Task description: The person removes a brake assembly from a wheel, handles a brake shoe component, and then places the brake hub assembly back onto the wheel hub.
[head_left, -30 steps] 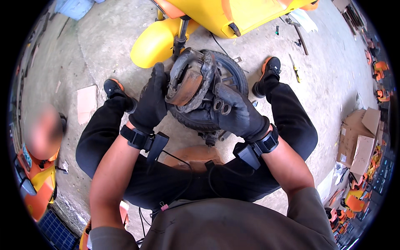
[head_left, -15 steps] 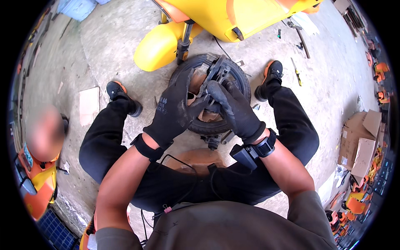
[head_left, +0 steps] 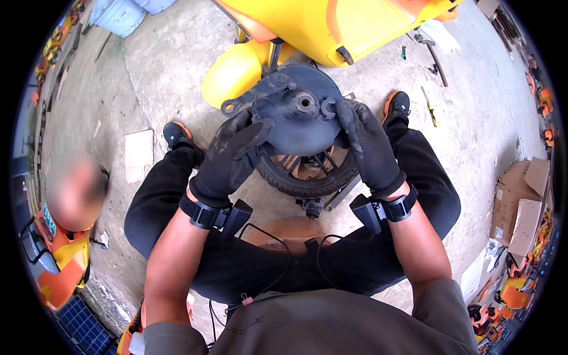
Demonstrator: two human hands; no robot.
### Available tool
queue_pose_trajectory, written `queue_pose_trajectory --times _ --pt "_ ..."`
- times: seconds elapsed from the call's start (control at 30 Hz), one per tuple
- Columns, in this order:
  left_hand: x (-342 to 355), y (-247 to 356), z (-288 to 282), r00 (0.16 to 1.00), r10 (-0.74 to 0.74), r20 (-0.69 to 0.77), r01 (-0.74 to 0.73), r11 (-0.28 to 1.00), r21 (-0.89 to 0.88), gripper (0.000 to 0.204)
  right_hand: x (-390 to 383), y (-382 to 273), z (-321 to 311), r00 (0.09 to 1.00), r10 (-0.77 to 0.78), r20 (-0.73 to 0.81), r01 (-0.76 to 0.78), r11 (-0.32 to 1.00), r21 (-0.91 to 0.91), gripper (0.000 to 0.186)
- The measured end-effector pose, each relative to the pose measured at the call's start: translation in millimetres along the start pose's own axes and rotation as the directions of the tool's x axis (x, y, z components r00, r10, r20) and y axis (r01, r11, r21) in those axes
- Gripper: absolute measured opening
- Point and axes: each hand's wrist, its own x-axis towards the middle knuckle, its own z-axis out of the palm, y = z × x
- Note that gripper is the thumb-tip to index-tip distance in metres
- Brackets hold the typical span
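Between my two gloved hands I hold a dark, round brake drum plate [head_left: 299,127], its outer face turned toward me. A hub hole sits near its middle, and a lever arm sticks out to the left. My left hand [head_left: 232,155] grips the plate's left rim, with the fingers going behind it. On the right rim, my right hand [head_left: 371,145] is closed, thumb on the front. Below the plate a spoked wheel with a black tyre [head_left: 307,184] lies flat on the floor between my feet. The plate hides the wheel's upper part.
A yellow vehicle body [head_left: 355,29] with a yellow mudguard [head_left: 232,74] stands ahead. A screwdriver [head_left: 430,107] and a hammer-like tool [head_left: 435,56] lie at right. Cardboard boxes [head_left: 520,204] stand far right, a flat cardboard piece [head_left: 138,155] at left. Another person [head_left: 74,189] is at far left.
The brake plate has been turned over, so its outer face now shows instead of its inner side. My hands have moved apart to its two rims.
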Motion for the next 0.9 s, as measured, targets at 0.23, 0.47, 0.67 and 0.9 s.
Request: queue_pose_trajectory --times 0.23,0.47,0.67,0.9 --pt "-0.5 -5.7 -11.3 0.997 0.023 0.080 -0.050 0.934 0.355 0.042 0.8 17.1 -8.2 0.983 -0.095 0.159 0.101 0.994 -0.030 0.043" --pt "-6.4 3.9 6.6 0.984 -0.057 0.168 0.116 0.925 -0.362 0.040 -1.9 13.2 -3.1 0.904 -0.375 0.203 0.422 0.856 -0.299 0.042" --pt "-0.4 5.9 12.2 0.940 0.060 0.336 0.101 0.892 -0.441 0.066 -4.5 -6.1 -0.5 0.970 -0.208 0.125 0.196 0.975 0.105 0.037" --pt "4.5 18.2 6.4 0.892 -0.012 0.452 0.402 0.475 -0.782 0.071 -5.7 -9.1 -6.5 0.995 -0.009 0.095 -0.020 0.955 0.296 0.037"
